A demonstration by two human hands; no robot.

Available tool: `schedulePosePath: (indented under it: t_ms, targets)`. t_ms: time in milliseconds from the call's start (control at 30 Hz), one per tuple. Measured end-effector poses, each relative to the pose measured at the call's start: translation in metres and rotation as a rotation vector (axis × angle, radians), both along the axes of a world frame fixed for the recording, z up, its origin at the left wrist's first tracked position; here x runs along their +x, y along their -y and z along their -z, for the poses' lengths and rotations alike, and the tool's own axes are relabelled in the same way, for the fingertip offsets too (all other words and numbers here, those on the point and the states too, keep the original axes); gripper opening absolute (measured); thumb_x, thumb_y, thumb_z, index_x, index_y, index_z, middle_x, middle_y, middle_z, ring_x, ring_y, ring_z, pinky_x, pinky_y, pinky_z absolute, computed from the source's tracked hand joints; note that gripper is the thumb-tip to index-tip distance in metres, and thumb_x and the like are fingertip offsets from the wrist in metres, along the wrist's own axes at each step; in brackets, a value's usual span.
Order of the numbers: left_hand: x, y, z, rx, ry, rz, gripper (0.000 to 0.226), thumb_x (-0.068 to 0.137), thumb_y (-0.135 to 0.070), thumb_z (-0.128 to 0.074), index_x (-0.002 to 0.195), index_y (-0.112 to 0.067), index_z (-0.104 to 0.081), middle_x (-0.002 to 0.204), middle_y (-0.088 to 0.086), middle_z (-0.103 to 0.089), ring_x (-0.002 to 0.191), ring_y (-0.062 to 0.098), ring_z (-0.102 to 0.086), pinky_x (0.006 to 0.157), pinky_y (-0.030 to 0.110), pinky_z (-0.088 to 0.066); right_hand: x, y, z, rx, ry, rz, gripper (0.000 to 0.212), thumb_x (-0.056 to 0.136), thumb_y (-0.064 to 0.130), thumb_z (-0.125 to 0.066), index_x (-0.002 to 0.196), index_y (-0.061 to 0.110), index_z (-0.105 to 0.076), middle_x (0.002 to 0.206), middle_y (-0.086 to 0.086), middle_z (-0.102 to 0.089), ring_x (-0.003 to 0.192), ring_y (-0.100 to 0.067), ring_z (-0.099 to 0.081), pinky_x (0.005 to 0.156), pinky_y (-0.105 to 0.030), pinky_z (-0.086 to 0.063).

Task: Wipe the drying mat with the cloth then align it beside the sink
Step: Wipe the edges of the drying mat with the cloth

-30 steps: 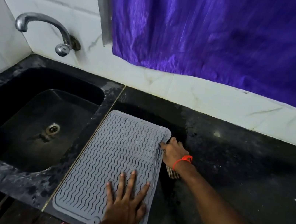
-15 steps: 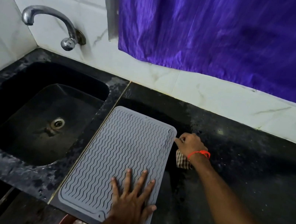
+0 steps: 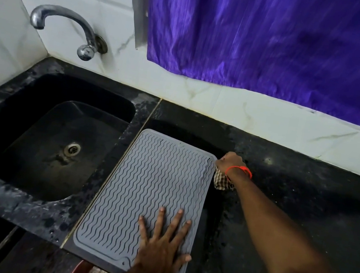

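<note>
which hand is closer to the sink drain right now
Left. The left hand lies flat on the drying mat, right of the drain; the right hand is beyond the mat's far right corner.

Drying mat: grey, rubbery-looking, matt, ribbed with wavy ridges. Cloth: checked woven fabric. Countertop: black speckled stone, dull sheen. Sink: black, stained. Tap: polished metal. Wall tiles: glossy white, marble-veined. Curtain: purple, shiny fabric.
</note>
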State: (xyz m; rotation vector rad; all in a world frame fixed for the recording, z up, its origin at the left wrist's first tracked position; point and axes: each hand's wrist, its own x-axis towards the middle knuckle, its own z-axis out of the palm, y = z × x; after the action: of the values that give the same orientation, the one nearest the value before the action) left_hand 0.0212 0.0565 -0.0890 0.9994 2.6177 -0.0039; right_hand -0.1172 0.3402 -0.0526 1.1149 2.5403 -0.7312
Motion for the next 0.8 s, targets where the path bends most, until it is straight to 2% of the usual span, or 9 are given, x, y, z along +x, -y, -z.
schedulePosePath:
  t_ms: [33,133,167,200,267,333,433,567,800]
  targets:
    - [-0.001,-0.001,0.000,-0.015,0.023,0.008,0.080,0.089,-0.077,-0.032,0.155,-0.032,-0.036,0.166,0.003,-0.025,0.147,0.046,-0.027,0.096,0.085,-0.029,0.000,0.001,0.000,0.015,-0.018,-0.021,0.033,0.084,0.034,-0.062,0.111,0.015,-0.063,0.118,-0.012,-0.064,0.106,-0.034,-0.062,0.093,-0.044,-0.052]
    - [-0.002,-0.002,0.013,-0.004,0.076,0.024,0.082,0.092,-0.079,-0.015,0.153,-0.042,0.025,0.159,-0.007,0.041,0.144,0.043,0.035,0.100,0.083,0.013,0.000,0.005,0.000,0.090,-0.009,-0.099,0.032,0.087,0.036,-0.057,0.114,0.018,-0.061,0.122,-0.011,-0.061,0.108,-0.034,-0.060,0.094,-0.046,-0.051]
    - [-0.001,-0.002,0.013,0.014,0.085,0.011,0.081,0.092,-0.080,-0.013,0.151,-0.043,0.030,0.156,-0.009,0.045,0.141,0.040,0.042,0.100,0.081,0.017,-0.002,0.006,0.000,0.106,0.014,-0.106,0.034,0.088,0.037,-0.056,0.116,0.018,-0.061,0.124,-0.011,-0.060,0.110,-0.035,-0.060,0.095,-0.047,-0.050]
    - [-0.002,-0.001,0.011,0.013,0.070,0.022,0.082,0.092,-0.080,-0.016,0.154,-0.043,0.023,0.160,-0.007,0.038,0.144,0.040,0.038,0.100,0.083,0.014,-0.004,0.007,-0.001,0.111,0.034,-0.099,0.036,0.088,0.037,-0.057,0.117,0.017,-0.061,0.126,-0.012,-0.060,0.111,-0.036,-0.059,0.096,-0.047,-0.050]
    - [-0.002,0.002,0.003,-0.031,0.037,0.035,0.084,0.088,-0.080,-0.033,0.159,-0.039,-0.019,0.170,0.001,-0.007,0.153,0.045,-0.004,0.099,0.087,-0.012,-0.007,0.007,-0.002,0.086,0.054,-0.057,0.040,0.086,0.038,-0.061,0.119,0.016,-0.061,0.128,-0.013,-0.060,0.113,-0.036,-0.058,0.097,-0.047,-0.049]
    - [-0.001,0.002,0.002,0.010,-0.043,0.012,0.081,0.084,-0.079,-0.042,0.152,-0.035,-0.042,0.163,0.002,-0.033,0.147,0.045,-0.025,0.097,0.078,-0.022,-0.009,0.003,-0.003,0.024,0.060,-0.023,0.043,0.083,0.036,-0.065,0.119,0.013,-0.061,0.126,-0.014,-0.061,0.113,-0.036,-0.059,0.096,-0.046,-0.050]
    - [-0.002,0.002,0.001,-0.001,-0.060,0.058,0.080,0.089,-0.079,-0.032,0.157,-0.038,-0.029,0.169,-0.002,-0.013,0.150,0.040,0.002,0.102,0.077,-0.010,-0.011,-0.004,-0.003,-0.061,0.041,-0.008,0.044,0.081,0.031,-0.068,0.115,0.005,-0.063,0.120,-0.017,-0.065,0.107,-0.034,-0.062,0.091,-0.041,-0.053]
    - [-0.001,0.005,0.001,-0.007,-0.059,0.036,0.080,0.083,-0.080,-0.041,0.149,-0.036,-0.047,0.160,0.001,-0.038,0.144,0.041,-0.022,0.096,0.073,-0.020,-0.015,-0.010,-0.009,-0.061,-0.024,0.005,0.040,0.080,0.036,-0.069,0.104,0.005,-0.069,0.109,-0.017,-0.069,0.097,-0.032,-0.066,0.081,-0.036,-0.054]
    - [0.000,0.005,0.003,0.009,-0.071,0.020,0.079,0.084,-0.080,-0.040,0.149,-0.036,-0.047,0.161,0.001,-0.037,0.144,0.042,-0.024,0.096,0.075,-0.022,-0.010,-0.007,-0.003,0.005,0.002,-0.097,0.026,0.084,0.031,-0.070,0.101,0.011,-0.068,0.109,-0.014,-0.069,0.098,-0.031,-0.065,0.085,-0.038,-0.055]
